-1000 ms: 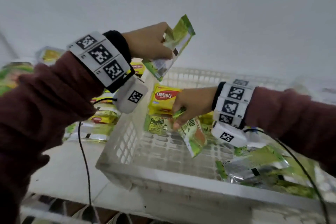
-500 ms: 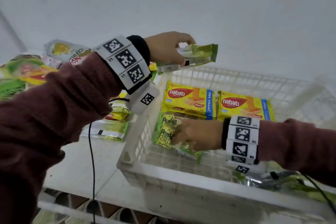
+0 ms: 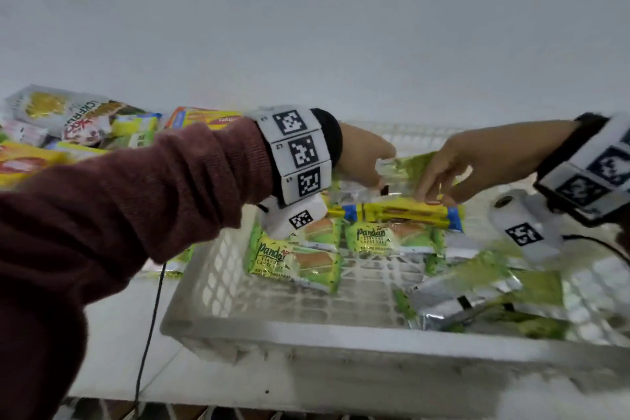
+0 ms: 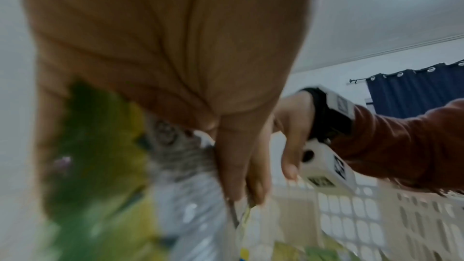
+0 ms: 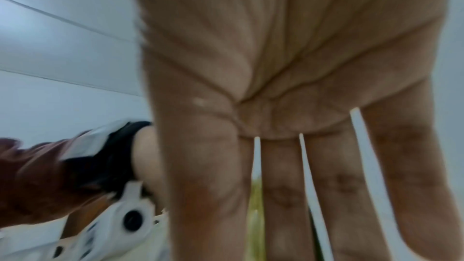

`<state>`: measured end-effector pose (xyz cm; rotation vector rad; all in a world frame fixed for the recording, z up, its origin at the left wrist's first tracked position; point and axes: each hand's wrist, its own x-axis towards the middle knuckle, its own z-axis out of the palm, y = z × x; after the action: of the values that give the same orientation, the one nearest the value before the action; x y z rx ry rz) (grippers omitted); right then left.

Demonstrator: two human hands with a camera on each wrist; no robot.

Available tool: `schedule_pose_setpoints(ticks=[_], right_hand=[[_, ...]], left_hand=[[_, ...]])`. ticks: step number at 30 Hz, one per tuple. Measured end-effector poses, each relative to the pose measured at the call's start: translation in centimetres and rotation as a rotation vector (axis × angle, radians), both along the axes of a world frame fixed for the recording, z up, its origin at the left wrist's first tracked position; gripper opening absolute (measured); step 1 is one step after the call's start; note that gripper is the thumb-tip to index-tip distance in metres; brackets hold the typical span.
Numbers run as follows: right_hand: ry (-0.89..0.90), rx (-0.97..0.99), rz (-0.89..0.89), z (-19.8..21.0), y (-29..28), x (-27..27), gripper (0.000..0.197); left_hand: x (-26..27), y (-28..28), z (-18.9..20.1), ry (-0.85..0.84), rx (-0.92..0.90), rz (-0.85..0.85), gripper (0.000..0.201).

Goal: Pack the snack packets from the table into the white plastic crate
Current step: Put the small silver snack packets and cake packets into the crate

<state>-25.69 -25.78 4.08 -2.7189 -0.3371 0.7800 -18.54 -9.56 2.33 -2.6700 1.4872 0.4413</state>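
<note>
My left hand [image 3: 376,176] pinches a green snack packet [image 3: 405,169] at its left end, over the far part of the white plastic crate [image 3: 341,344]. My right hand [image 3: 433,191] reaches in from the right with straight fingers [image 5: 326,186] that touch the packet's right end. Just below lies a yellow-and-blue wafer packet [image 3: 402,213]. Two green Pandan packets [image 3: 296,259] [image 3: 392,237] lie flat on the crate floor in front of it. In the blurred left wrist view my left hand [image 4: 241,186] grips the green packet [image 4: 105,166].
Several silver-and-green packets [image 3: 477,297] lie in the crate's near right corner. More snack packets [image 3: 68,116] are heaped on the table left of the crate. A black cable [image 3: 150,334] hangs by the crate's left wall. A plain wall stands close behind.
My left hand has brought the green packet down from above the crate's rim to over the wafer packets. My right hand has let go of a Pandan packet on the crate floor and risen to the held packet.
</note>
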Motion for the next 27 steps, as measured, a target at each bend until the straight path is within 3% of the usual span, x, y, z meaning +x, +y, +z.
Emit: schedule_pose_setpoints(ticks=[7, 11, 13, 16, 19, 23, 25, 27], right_hand=[[0.05, -0.133, -0.144, -2.1, -3.3, -0.9, 0.029], [0.044, -0.173, -0.137, -3.3, -3.6, -0.9, 0.028], [0.044, -0.175, -0.139, -3.8, -3.6, -0.8, 0.026], [0.069, -0.228, -0.117, -4.5, -3.2, -1.1, 0.026], [0.16, -0.288, -0.051, -5.4, -2.4, -1.6, 0.032], [0.219, -0.38, -0.002, -7.1, -1.7, -2.3, 0.045], [0.238, -0.396, 0.036, -7.5, -1.8, -2.6, 0.041], [0.241, -0.382, 0.054, -7.7, -2.0, -2.8, 0.02]], left_hand=[[-3.6, -3.9, -4.6, -0.047, 0.226, -0.052, 0.042], [-4.7, -4.9, -5.7, 0.189, 0.278, -0.068, 0.069], [-4.6, -4.9, -5.1, 0.281, 0.301, -0.044, 0.062], [-3.7, -4.9, -4.0, 0.097, 0.223, -0.097, 0.049], [-3.1, -4.9, -4.3, -0.17, 0.224, -0.371, 0.055], [-3.4, -5.6, -6.2, -0.276, 0.335, -0.627, 0.059], [-3.6, -6.0, -7.0, -0.323, 0.339, -0.691, 0.056], [-3.8, -6.4, -7.5, -0.382, 0.336, -0.745, 0.054]])
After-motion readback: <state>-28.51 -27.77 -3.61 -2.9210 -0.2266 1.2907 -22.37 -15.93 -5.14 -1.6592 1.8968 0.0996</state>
